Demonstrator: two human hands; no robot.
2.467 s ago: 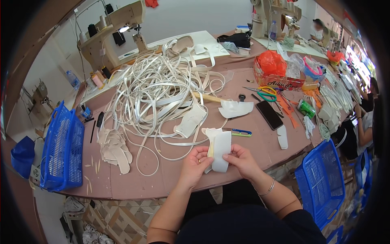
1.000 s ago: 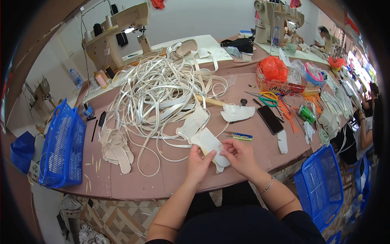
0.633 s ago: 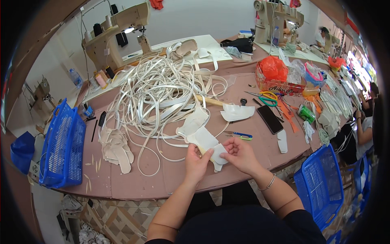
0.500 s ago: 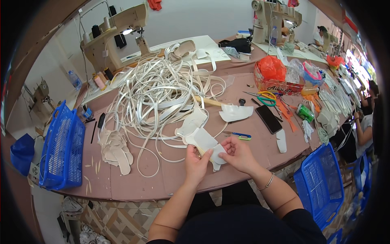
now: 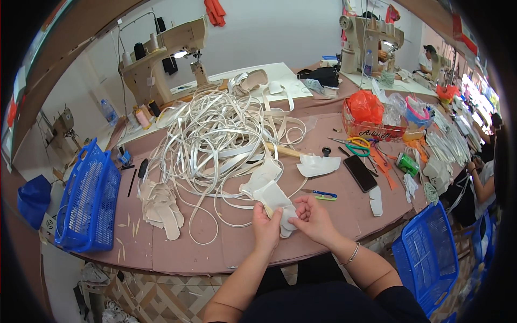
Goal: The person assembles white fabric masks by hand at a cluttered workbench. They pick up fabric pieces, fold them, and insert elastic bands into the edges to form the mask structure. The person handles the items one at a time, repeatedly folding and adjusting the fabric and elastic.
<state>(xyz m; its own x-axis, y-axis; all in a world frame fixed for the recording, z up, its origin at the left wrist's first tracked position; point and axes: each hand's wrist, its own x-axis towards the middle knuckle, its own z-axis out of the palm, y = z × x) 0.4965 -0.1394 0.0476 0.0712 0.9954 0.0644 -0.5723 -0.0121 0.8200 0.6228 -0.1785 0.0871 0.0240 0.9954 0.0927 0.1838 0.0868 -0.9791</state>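
Near the front edge of the table I hold a white, leather-like cut piece (image 5: 272,197) between both hands. My left hand (image 5: 266,228) is closed on its left side, thumb on top. The fingers of my right hand (image 5: 314,219) pinch its right edge, where a smaller flap bends down. Just beyond lies a similar pale piece (image 5: 263,175), partly overlapped by the one I hold. A large tangle of white and cream strips (image 5: 215,134) fills the table past my hands. To the left of my hands lies a pile of beige cut pieces (image 5: 160,210).
Right of my hands are a small cutter (image 5: 320,195), a curved white piece (image 5: 319,166), a black phone (image 5: 360,173) and scissors (image 5: 357,146). Blue baskets stand left (image 5: 89,202) and right (image 5: 425,253). A sewing machine (image 5: 161,59) is behind; a person (image 5: 483,180) sits far right.
The view has shifted, so the whole table sits slightly right and lower. Both hands still hold the white piece; its flap now hangs more folded by my right fingers.
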